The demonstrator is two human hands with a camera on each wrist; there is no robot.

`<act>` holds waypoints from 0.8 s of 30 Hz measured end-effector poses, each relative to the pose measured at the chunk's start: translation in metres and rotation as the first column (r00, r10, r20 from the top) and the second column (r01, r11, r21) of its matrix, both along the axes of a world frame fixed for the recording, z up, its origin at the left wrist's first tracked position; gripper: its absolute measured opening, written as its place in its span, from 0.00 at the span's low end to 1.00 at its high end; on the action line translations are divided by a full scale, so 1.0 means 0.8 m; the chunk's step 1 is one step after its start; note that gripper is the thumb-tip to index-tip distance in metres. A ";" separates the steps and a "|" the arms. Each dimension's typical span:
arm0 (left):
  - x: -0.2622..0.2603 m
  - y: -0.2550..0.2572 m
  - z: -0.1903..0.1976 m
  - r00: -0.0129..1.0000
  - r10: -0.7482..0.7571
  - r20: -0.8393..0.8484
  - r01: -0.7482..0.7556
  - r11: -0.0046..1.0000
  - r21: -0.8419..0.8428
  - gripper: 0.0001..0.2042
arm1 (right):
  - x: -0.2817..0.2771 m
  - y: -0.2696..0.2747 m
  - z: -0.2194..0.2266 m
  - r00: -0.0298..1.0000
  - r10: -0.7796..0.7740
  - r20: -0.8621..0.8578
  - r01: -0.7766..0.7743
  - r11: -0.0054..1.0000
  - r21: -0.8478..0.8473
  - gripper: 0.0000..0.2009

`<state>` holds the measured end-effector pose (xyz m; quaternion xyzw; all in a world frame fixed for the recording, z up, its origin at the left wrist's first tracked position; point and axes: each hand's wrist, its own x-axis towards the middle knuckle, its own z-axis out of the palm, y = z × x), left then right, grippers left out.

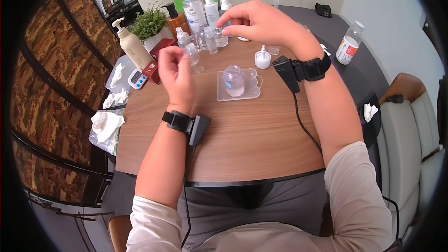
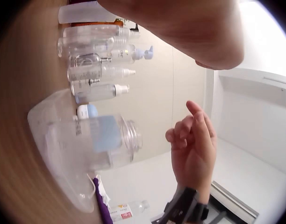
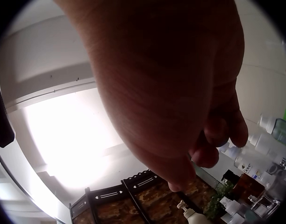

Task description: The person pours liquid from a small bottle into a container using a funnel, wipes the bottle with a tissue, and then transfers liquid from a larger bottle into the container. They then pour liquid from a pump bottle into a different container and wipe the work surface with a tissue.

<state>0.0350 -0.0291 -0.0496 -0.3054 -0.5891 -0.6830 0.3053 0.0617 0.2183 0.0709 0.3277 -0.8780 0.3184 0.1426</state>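
Observation:
A clear wide-mouthed jar point(image 1: 234, 81) with a blue label, uncapped, stands on a small transparent board point(image 1: 226, 94). My left hand point(image 1: 176, 72) is raised to the left of the jar, its fingers loosely curled, with a small clear bottle point(image 1: 192, 55) just beside them. Its fingertips are mostly hidden in the left wrist view, where the palm point(image 2: 189, 28) fills the top. Higher up, my right hand point(image 1: 256, 22) hovers in front of the bottles, fingers bent loosely and thumb pointing left. In the left wrist view this right hand point(image 2: 194, 149) holds nothing.
A white nozzle-topped cap point(image 1: 262, 59) sits right of the board. Behind stand several bottles, including a Dove pump bottle point(image 1: 193, 11), and a plant point(image 1: 149, 22). A cream pump bottle point(image 1: 134, 46), red box point(image 1: 151, 71) and timer point(image 1: 136, 79) line the left. A labelled bottle point(image 1: 349, 44) stands far right.

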 end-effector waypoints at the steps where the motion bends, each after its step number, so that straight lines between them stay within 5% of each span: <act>1: 0.007 0.004 0.000 0.999 -0.034 0.018 0.035 0.997 -0.067 0.03 | -0.001 0.001 0.000 1.000 -0.002 -0.025 0.003 1.000 0.012 0.13; 5: 0.016 0.013 -0.001 0.962 -0.211 0.176 0.237 0.962 -0.140 0.06 | -0.001 0.001 0.000 0.995 -0.020 -0.095 0.022 0.999 0.025 0.14; 7: 0.023 0.018 0.000 0.918 -0.250 0.309 0.327 0.917 -0.229 0.16 | 0.006 0.003 0.007 0.991 -0.112 -0.068 0.114 0.993 0.025 0.13; 12: 0.013 0.020 -0.006 0.971 -0.131 0.201 0.217 0.840 -0.498 0.35 | -0.011 0.046 0.009 0.891 -0.426 -0.159 0.442 0.893 0.082 0.10; 14: 0.017 0.022 -0.005 0.989 -0.057 0.133 0.126 0.794 -0.595 0.40 | -0.013 0.066 0.010 0.795 -0.598 -0.099 0.573 0.689 0.443 0.12; 15: 0.018 0.023 -0.004 0.989 -0.054 0.138 0.126 0.799 -0.588 0.40 | -0.011 0.071 0.011 0.798 -0.594 -0.099 0.568 0.688 0.451 0.12; 17: 0.019 0.024 -0.002 0.972 -0.002 0.236 0.155 0.759 -0.632 0.46 | -0.005 0.076 0.012 0.734 -0.649 0.200 0.470 0.698 0.541 0.16; 24: 0.014 0.021 -0.006 0.960 -0.073 0.272 0.232 0.750 -0.620 0.42 | 0.005 0.065 0.011 0.750 -0.625 0.218 0.480 0.740 0.471 0.20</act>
